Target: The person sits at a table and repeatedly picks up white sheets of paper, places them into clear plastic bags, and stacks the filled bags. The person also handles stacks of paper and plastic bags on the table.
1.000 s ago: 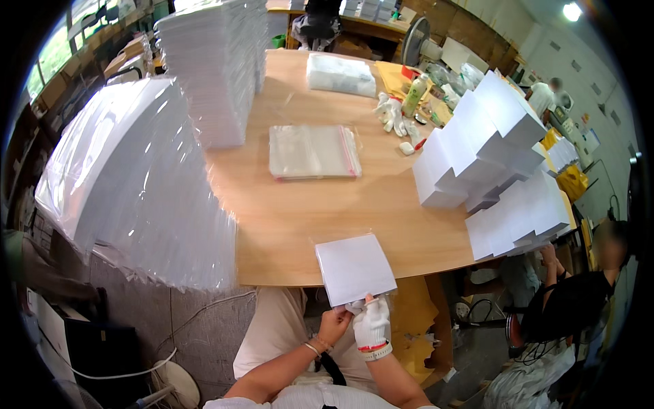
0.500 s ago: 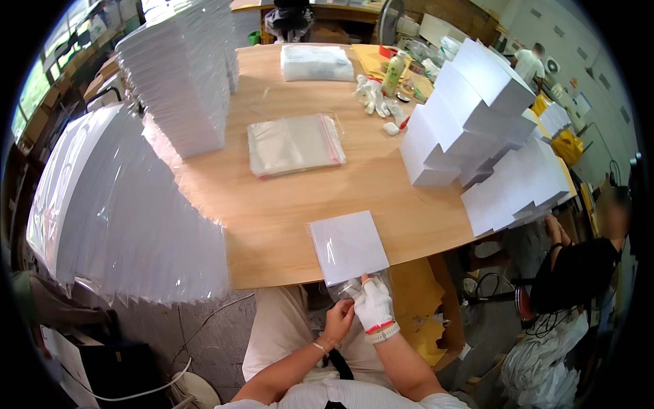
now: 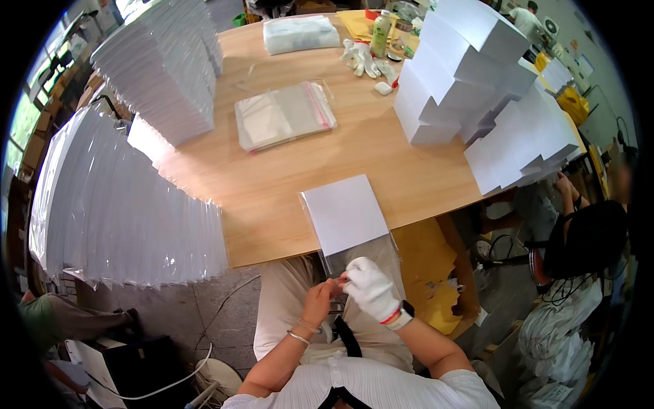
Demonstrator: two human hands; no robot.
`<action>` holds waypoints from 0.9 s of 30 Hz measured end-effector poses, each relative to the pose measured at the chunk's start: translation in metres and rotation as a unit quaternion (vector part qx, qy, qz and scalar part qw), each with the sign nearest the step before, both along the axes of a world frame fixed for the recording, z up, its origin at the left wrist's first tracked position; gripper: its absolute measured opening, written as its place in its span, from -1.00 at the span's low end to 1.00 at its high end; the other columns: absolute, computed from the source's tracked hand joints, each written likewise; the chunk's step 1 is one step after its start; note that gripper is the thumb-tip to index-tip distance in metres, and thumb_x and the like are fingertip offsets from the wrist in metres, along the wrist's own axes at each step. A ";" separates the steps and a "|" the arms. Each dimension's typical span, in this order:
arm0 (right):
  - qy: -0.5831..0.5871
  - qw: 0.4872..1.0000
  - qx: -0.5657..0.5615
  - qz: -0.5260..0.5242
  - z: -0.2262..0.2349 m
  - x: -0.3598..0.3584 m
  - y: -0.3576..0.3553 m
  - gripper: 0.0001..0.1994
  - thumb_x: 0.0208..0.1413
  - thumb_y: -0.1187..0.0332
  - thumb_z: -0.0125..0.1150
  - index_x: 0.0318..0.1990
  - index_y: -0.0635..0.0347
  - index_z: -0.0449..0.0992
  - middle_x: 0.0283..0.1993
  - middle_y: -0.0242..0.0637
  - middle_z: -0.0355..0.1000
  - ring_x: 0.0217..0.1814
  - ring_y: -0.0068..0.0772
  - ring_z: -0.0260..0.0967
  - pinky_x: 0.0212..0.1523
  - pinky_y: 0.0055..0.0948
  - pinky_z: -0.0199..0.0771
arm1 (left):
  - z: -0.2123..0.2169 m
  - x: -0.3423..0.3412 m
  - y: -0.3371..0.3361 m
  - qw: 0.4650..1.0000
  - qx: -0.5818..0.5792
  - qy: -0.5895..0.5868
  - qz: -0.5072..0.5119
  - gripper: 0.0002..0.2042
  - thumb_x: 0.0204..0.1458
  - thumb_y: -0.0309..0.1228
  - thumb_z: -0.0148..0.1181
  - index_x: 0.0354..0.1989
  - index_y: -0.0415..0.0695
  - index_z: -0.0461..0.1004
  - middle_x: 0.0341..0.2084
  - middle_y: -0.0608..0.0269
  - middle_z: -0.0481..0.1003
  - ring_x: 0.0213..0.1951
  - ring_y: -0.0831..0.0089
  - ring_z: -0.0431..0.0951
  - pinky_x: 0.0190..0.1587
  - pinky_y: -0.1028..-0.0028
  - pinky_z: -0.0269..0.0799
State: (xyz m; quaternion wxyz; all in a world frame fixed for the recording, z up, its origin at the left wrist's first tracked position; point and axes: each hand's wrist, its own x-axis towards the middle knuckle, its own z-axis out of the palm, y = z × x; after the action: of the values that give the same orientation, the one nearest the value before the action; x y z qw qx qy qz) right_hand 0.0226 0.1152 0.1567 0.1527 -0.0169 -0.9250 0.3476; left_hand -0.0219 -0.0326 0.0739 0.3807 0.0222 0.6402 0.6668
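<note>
A clear plastic bag with white paper sheets inside lies at the table's near edge, its transparent end hanging past the edge toward me. Just below that end, my hands meet over my lap. My bare left hand has thumb and fingers pinched together at the right hand's fingertips. My right hand, in a white knitted glove, is closed with its fingertips toward the left ones. Whatever is between the fingers is too small to make out. Farther up the table lies a pile of flat clear bags.
Tall stacks of wrapped paper and a leaning row of filled bags stand at left. White paper blocks are piled at right. Gloves, a bottle and a white package lie at the back. A person sits at right.
Both hands have drawn back toward my body, and the bag's transparent end now shows more fully. My view has shifted, so the table sits higher in the picture.
</note>
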 end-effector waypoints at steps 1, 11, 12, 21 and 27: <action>-0.017 1.000 -0.003 0.001 -0.003 -0.003 -0.007 -0.90 -0.16 0.45 0.10 -0.45 0.26 0.40 -0.34 -0.15 0.30 -0.30 -0.14 0.29 -0.37 -0.32 0.34 | -0.002 0.001 0.000 0.998 0.024 -0.056 0.017 -0.63 0.14 -0.23 -0.15 -0.23 -0.30 0.48 -0.31 0.15 0.51 -0.36 0.48 0.51 -0.25 0.54 0.38; -0.141 0.974 0.145 0.098 -0.072 0.095 0.102 -0.83 -0.12 0.32 0.07 -0.35 0.15 0.46 -0.33 -0.19 0.38 -0.29 -0.13 0.31 -0.24 -0.25 0.35 | 0.008 0.004 0.003 0.998 0.021 0.008 0.057 -0.61 0.13 -0.30 -0.24 -0.26 -0.39 0.45 -0.17 0.06 0.47 -0.29 0.37 0.53 -0.27 0.53 0.39; -0.235 0.937 0.258 0.036 -0.100 0.140 0.142 -0.81 -0.10 0.31 0.05 -0.31 0.12 0.47 -0.31 -0.22 0.38 -0.27 -0.17 0.30 -0.23 -0.27 0.34 | 0.001 0.002 -0.003 0.999 0.032 0.034 0.021 -0.62 0.13 -0.29 -0.23 -0.23 -0.36 0.45 -0.15 0.07 0.46 -0.24 0.36 0.51 -0.20 0.50 0.36; 0.050 0.993 0.097 -0.051 -0.034 0.028 0.132 -0.79 -0.19 0.40 0.17 -0.32 0.20 0.41 -0.14 -0.21 0.35 -0.24 -0.16 0.34 -0.24 -0.31 0.40 | 0.020 -0.051 0.001 0.603 -0.198 0.771 -0.049 -0.68 -0.24 -0.50 0.24 -0.21 -0.03 0.47 -0.22 0.15 0.39 -0.12 0.31 0.36 -0.02 0.29 0.25; 0.157 0.954 0.154 0.203 -0.010 -0.004 0.152 -0.88 -0.22 0.38 0.22 -0.60 0.19 0.42 -0.34 -0.34 0.43 -0.36 -0.31 0.36 -0.40 -0.40 0.40 | 0.031 -0.083 -0.013 0.634 -0.042 0.730 -0.252 -0.72 -0.28 -0.48 0.26 -0.29 -0.08 0.46 -0.34 0.28 0.43 -0.24 0.34 0.42 -0.28 0.37 0.37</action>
State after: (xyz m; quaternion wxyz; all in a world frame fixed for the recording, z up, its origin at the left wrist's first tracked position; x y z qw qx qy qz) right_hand 0.0190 0.2667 0.1463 0.2236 0.2495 -0.9155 0.2228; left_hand -0.1046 -0.0460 0.1052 -0.0572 0.6461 0.7060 0.2842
